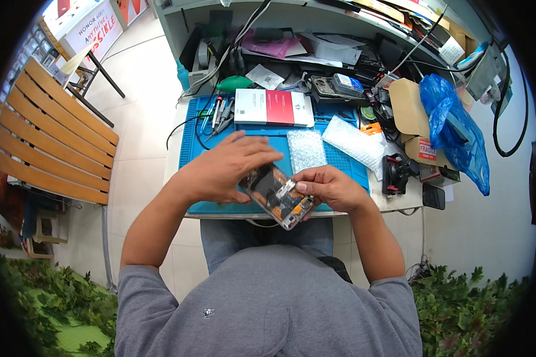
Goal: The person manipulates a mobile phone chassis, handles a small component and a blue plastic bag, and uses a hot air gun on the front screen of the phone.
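Note:
An opened-up smartphone (278, 191), its back off and its circuit board and orange flex parts bare, is held tilted above the near edge of the blue work mat (220, 207). My right hand (333, 187) pinches its right side between thumb and fingers. Over the phone's upper left end is my left hand (232, 166), its fingers stretched out and the thumb apart. Whether the left palm touches the phone cannot be made out. Just beyond the phone, a bubble-wrap pouch (307, 151) lies on the mat.
A white and red box (274, 107) lies behind, with screwdrivers and tweezers (222, 113) to its left. To the right are a second bubble-wrap pouch (354, 144), a black clamp-like holder (395, 174), a cardboard box (408, 107) and a blue plastic bag (452, 122). Clutter fills the back.

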Available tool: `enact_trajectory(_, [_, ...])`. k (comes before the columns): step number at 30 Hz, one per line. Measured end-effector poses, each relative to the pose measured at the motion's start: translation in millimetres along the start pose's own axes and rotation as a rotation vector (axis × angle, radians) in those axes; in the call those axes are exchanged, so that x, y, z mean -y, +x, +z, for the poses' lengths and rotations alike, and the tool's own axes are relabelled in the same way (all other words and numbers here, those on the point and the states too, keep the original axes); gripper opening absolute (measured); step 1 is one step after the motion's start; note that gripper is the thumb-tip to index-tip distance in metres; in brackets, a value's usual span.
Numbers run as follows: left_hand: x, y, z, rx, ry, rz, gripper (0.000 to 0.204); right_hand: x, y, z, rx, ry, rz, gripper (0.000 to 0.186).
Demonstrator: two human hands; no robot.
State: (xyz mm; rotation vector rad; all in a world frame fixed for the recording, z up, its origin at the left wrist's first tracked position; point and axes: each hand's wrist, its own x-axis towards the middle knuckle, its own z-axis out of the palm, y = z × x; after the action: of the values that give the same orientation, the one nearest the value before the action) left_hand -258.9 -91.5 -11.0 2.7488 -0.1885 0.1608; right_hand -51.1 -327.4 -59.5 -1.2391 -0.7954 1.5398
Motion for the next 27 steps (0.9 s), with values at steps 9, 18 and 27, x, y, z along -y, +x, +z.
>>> enact_trajectory(9, [31.9, 40.5, -20.4, -0.027, -0.094, -0.134, 0.076, -12.0, -6.6, -19.7, -0.491, -0.018, -0.246, 0.045])
enact_trajectory(18, [133.5, 94.7, -3.2, -0.086, 0.113, -0.291, 0.091, -34.9, 5.4, 26.1, -0.950, -1.378, -0.304, 0.088])
enact_trajectory(27, [130.9, 102.4, 3.5, -0.053, 0.113, -0.236, 0.092, -40.4, 7.4, 12.1, -0.973, -1.243, -0.353, 0.071])
